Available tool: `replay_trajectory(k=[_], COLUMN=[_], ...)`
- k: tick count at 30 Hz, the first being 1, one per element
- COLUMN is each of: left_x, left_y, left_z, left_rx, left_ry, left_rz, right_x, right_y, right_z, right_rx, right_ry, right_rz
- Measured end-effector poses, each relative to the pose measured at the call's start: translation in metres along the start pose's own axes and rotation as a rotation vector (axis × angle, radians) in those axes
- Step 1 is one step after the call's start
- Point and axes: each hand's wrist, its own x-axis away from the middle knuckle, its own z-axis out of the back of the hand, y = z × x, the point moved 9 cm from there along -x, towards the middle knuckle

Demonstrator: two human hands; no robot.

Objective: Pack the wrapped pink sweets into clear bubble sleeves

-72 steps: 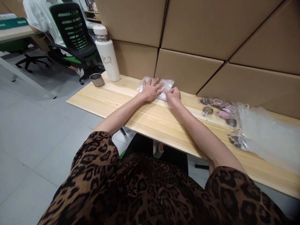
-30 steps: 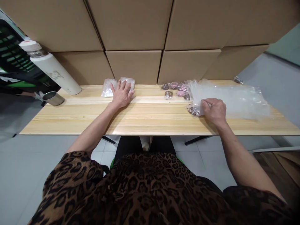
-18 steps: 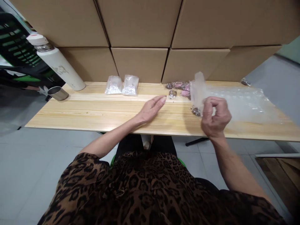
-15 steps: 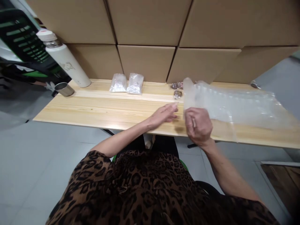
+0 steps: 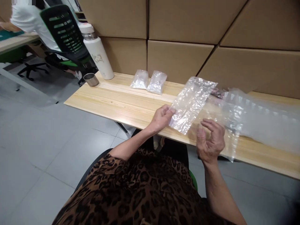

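Observation:
A clear bubble-wrap bag (image 5: 191, 101) hangs tilted over the table, its left edge pinched in my left hand (image 5: 162, 118). To the right of the bag my right hand (image 5: 211, 140) is raised, its thumb and fingers apart and nothing between them. Beyond it a stack of flat clear plastic bags (image 5: 269, 120) spreads along the table's right side. Small dark wrapped items (image 5: 218, 93) show partly between the held bag and the stack. Two filled bubble-wrap packets (image 5: 140, 79) lie side by side near the back of the table.
A white thermos bottle (image 5: 99, 57) and a metal cup (image 5: 91, 80) stand at the left end of the wooden table (image 5: 112, 104). Cardboard boxes (image 5: 180, 59) form a wall behind it. A person in white (image 5: 30, 18) sits by a mesh chair (image 5: 64, 29) at far left.
My left hand has taken hold of a bubble-wrap bag, now to the left of the stack. My right hand has gone from a fist to open. The view has turned left.

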Motion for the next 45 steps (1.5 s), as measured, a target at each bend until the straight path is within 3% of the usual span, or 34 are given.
replay_trajectory(k=[4,7,11,13,15,19,22,24,27,29,34,37,41,45], left_x=[0.011,0.019,0.039,0.055,0.066,0.076,0.077,0.079,0.087,0.093,0.110,0.122,0.126,0.125], left_y=[0.019,0.025,0.054,0.070,0.068,0.033,0.015,0.015,0.030,0.046,0.078,0.089,0.097,0.091], left_z=[0.021,0.036,0.058,0.051,0.028,-0.006,-0.004,0.003,0.015,0.029,0.103,0.137,0.140,0.107], left_rx=[0.014,-0.056,-0.530,-0.845,-1.100,-1.386,-1.462,-1.439,-1.296,-1.149,-0.728,-0.731,-1.152,-1.406], left_ry=[0.022,0.010,0.173,0.212,0.108,-0.186,-0.255,-0.243,-0.171,-0.045,0.565,0.765,0.768,0.565], left_rz=[-0.058,-0.064,-0.299,-0.465,-0.539,-0.433,-0.339,-0.358,-0.477,-0.537,-0.523,-0.577,-0.599,-0.673], right_x=[0.011,0.016,0.012,0.011,0.011,0.012,0.012,0.012,0.012,0.012,0.012,0.015,0.013,-0.005], right_y=[0.035,0.056,0.040,0.027,0.020,0.017,0.017,0.016,0.015,0.015,0.016,0.015,0.010,0.028], right_z=[0.008,-0.004,-0.034,-0.041,-0.043,-0.044,-0.042,-0.043,-0.043,-0.043,-0.045,-0.046,-0.040,-0.010], right_rx=[-0.007,-0.032,0.044,0.129,0.179,0.193,0.202,0.208,0.202,0.191,0.197,0.207,0.144,0.137], right_ry=[0.061,-0.078,-0.379,-0.409,-0.413,-0.410,-0.402,-0.402,-0.397,-0.393,-0.402,-0.421,-0.489,-0.441], right_rz=[-0.329,-0.476,-0.236,-0.105,-0.057,-0.040,-0.033,-0.024,-0.016,-0.023,-0.022,-0.018,-0.025,-0.078])
